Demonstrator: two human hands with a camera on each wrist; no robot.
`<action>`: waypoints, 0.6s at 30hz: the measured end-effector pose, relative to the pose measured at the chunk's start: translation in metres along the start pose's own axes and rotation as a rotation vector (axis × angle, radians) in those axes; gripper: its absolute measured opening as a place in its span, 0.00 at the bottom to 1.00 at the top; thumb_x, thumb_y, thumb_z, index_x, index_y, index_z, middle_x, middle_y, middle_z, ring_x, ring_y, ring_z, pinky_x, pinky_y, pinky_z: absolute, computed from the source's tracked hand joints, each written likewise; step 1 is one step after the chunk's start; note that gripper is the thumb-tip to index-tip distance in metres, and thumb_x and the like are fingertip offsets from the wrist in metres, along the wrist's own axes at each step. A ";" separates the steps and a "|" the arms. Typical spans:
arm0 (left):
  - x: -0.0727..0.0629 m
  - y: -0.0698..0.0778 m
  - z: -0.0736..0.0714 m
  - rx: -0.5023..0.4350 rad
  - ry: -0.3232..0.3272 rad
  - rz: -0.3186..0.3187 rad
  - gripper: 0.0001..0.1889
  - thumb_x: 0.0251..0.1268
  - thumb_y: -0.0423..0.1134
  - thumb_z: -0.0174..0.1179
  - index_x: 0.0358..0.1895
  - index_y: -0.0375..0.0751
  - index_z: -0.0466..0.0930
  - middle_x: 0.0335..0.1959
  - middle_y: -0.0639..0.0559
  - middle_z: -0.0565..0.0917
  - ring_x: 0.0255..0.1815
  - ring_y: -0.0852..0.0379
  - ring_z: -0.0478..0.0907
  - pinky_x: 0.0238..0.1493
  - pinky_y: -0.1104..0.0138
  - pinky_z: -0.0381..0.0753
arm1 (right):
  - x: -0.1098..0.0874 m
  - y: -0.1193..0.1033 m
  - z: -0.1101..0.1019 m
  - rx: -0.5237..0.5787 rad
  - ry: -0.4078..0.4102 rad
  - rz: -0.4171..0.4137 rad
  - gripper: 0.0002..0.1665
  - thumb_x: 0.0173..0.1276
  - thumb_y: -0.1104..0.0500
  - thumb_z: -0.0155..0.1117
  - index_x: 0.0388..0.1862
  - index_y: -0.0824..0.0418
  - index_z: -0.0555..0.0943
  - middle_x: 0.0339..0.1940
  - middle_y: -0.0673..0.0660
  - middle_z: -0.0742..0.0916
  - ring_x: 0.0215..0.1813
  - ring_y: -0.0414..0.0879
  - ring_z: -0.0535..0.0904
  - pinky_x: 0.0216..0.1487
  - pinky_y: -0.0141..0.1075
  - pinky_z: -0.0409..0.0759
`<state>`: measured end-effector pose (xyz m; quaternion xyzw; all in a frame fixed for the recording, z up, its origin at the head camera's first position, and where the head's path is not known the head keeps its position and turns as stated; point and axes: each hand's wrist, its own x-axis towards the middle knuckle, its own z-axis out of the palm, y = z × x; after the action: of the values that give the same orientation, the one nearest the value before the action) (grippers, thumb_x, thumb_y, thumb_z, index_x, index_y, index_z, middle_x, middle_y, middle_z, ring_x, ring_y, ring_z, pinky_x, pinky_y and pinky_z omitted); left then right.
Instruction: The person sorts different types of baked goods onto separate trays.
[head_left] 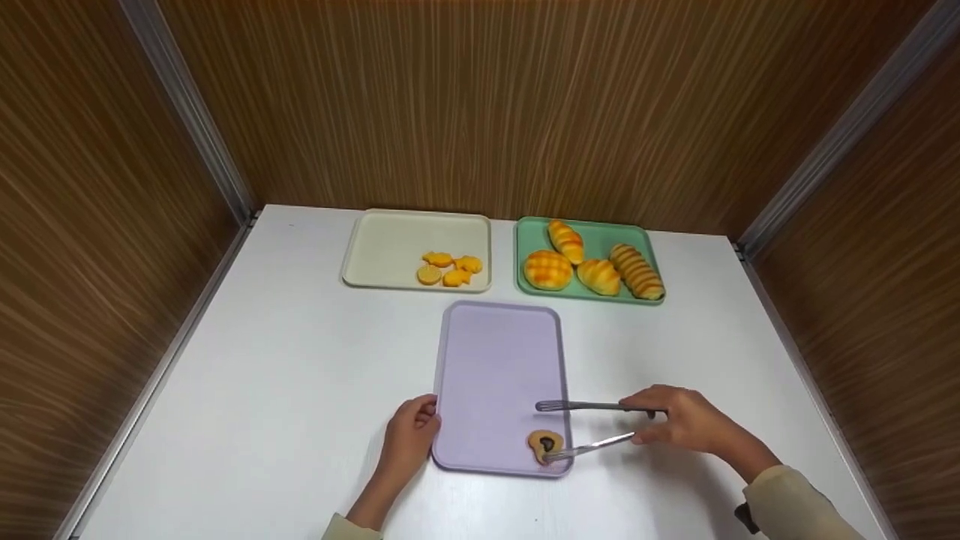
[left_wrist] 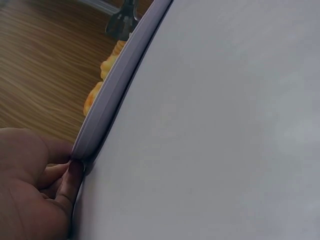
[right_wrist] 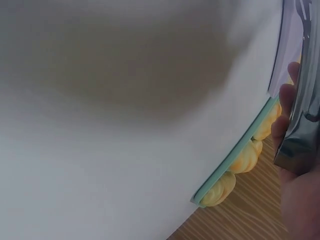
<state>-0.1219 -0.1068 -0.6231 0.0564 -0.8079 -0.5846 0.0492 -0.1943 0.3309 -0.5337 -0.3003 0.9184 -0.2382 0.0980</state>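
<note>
My left hand [head_left: 406, 442] pinches the left rim of the lilac tray [head_left: 495, 367] near its front corner; the left wrist view shows thumb and fingers at the rim [left_wrist: 107, 102]. In my right hand [head_left: 688, 420] I hold metal tongs [head_left: 589, 406], their two arms spread wide and reaching over the tray's right edge. At the tray's front right corner lies a tan cookie [head_left: 535, 438] with a dark centre. The tip of the tongs' nearer arm overlaps the cookie, while the farther tip is above bare tray. The right wrist view shows my fingers wrapped around the tongs' handle [right_wrist: 300, 142].
A cream tray [head_left: 390, 247] at the back left carries several small orange pieces [head_left: 457, 277], some fish-shaped. Right of it, a green tray [head_left: 600, 234] bears several toy breads [head_left: 548, 270]. Wood-grain panels [head_left: 480, 105] wall in the white table [head_left: 300, 375] on three sides.
</note>
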 end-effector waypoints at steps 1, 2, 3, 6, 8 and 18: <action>0.000 0.000 0.000 -0.001 0.001 -0.001 0.16 0.65 0.29 0.60 0.55 0.28 0.80 0.42 0.44 0.81 0.42 0.56 0.78 0.45 0.71 0.81 | 0.001 0.000 0.001 -0.007 0.013 -0.001 0.29 0.55 0.40 0.78 0.55 0.47 0.87 0.50 0.47 0.88 0.47 0.47 0.84 0.47 0.39 0.82; 0.000 0.000 0.000 -0.002 0.003 0.000 0.16 0.64 0.28 0.60 0.55 0.28 0.80 0.42 0.44 0.81 0.42 0.56 0.78 0.45 0.71 0.81 | 0.002 0.000 0.001 -0.016 0.026 -0.002 0.29 0.55 0.40 0.77 0.55 0.47 0.87 0.50 0.47 0.88 0.47 0.46 0.84 0.46 0.38 0.82; 0.000 0.000 0.001 -0.003 0.004 0.001 0.16 0.64 0.28 0.60 0.55 0.27 0.80 0.42 0.44 0.81 0.42 0.55 0.78 0.45 0.71 0.82 | 0.003 0.000 0.002 -0.022 0.038 -0.003 0.29 0.55 0.39 0.77 0.55 0.47 0.87 0.50 0.47 0.88 0.47 0.46 0.84 0.46 0.38 0.82; 0.000 0.000 0.001 0.008 0.002 0.002 0.16 0.64 0.28 0.59 0.55 0.28 0.80 0.42 0.44 0.81 0.42 0.55 0.78 0.46 0.70 0.82 | 0.004 0.001 0.003 -0.023 0.063 -0.002 0.30 0.56 0.39 0.77 0.55 0.48 0.87 0.50 0.47 0.89 0.44 0.43 0.82 0.45 0.37 0.81; 0.000 0.000 0.001 0.021 -0.003 0.007 0.17 0.65 0.28 0.59 0.55 0.28 0.79 0.42 0.44 0.81 0.43 0.55 0.78 0.45 0.70 0.82 | 0.003 0.001 0.003 -0.017 0.064 0.000 0.29 0.56 0.40 0.77 0.56 0.49 0.87 0.49 0.48 0.89 0.42 0.42 0.81 0.43 0.37 0.80; -0.001 0.001 0.001 0.030 0.013 0.009 0.16 0.65 0.28 0.60 0.55 0.28 0.80 0.42 0.44 0.81 0.42 0.56 0.78 0.44 0.70 0.81 | -0.006 0.000 0.003 -0.024 0.058 -0.016 0.27 0.57 0.41 0.77 0.54 0.50 0.87 0.47 0.46 0.89 0.39 0.40 0.80 0.40 0.38 0.81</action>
<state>-0.1214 -0.1058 -0.6221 0.0573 -0.8164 -0.5718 0.0564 -0.1884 0.3337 -0.5358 -0.3018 0.9212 -0.2366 0.0660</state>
